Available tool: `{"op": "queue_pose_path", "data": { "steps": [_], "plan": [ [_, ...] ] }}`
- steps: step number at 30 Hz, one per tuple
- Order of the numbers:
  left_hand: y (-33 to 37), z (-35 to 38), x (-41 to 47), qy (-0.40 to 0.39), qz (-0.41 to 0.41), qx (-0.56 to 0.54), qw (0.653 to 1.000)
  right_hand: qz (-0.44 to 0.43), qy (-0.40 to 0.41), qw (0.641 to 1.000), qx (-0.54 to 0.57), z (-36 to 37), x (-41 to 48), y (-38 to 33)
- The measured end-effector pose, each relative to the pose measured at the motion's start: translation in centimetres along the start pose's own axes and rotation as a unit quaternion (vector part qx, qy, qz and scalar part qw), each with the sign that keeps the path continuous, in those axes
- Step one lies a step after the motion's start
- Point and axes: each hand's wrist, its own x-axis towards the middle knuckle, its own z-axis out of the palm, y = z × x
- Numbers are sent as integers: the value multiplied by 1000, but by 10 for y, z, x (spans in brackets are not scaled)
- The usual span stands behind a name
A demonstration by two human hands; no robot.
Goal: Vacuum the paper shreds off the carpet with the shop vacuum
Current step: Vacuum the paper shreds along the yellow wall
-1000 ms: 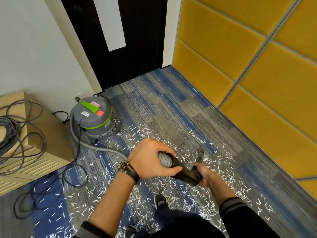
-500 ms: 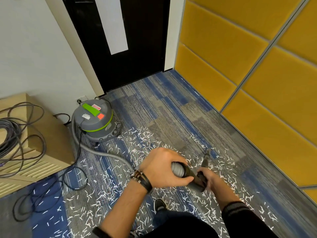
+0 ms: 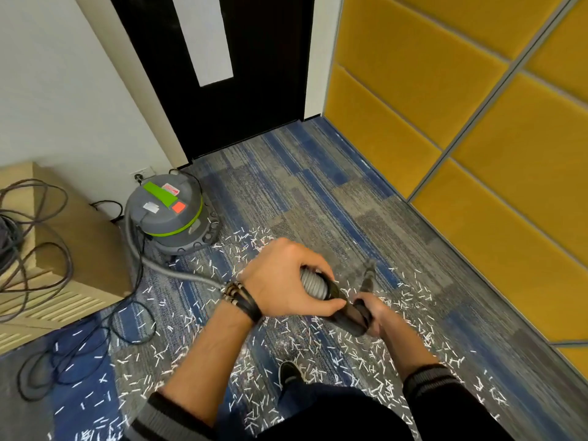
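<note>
While the shreds (image 3: pixel 318 345) are still lying thick on the carpet (image 3: pixel 318 192) around the shoe (image 3: pixel 289 372), both hands are staying close together: the left hand (image 3: pixel 283 278) is gripping the grey hose (image 3: pixel 313 283), the right hand (image 3: pixel 370 310) the black handle (image 3: pixel 350 316). Since a second ago they are hardly shifting. The vacuum (image 3: pixel 168 214) is standing near the door (image 3: pixel 261 74). I judge the cleaning is only starting.
</note>
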Motion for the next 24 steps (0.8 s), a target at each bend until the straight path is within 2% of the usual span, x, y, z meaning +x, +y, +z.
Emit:
{"op": "queue_pose_path", "data": {
  "steps": [5, 14, 20, 24],
  "plan": [
    [2, 6, 2, -12, 10, 12, 1000, -3, 23, 1000, -3, -13, 14, -1],
    [-21, -43, -38, 26, 7, 46, 999, -3, -57, 998, 17, 86, -1, -8],
    [-53, -51, -67, 60, -63, -18, 996, -2, -18, 999, 40, 82, -9, 10],
    [-40, -47, -67, 79, -59, -3, 995, -33, 14, 999, 13, 70, -3, -5]
  ]
}}
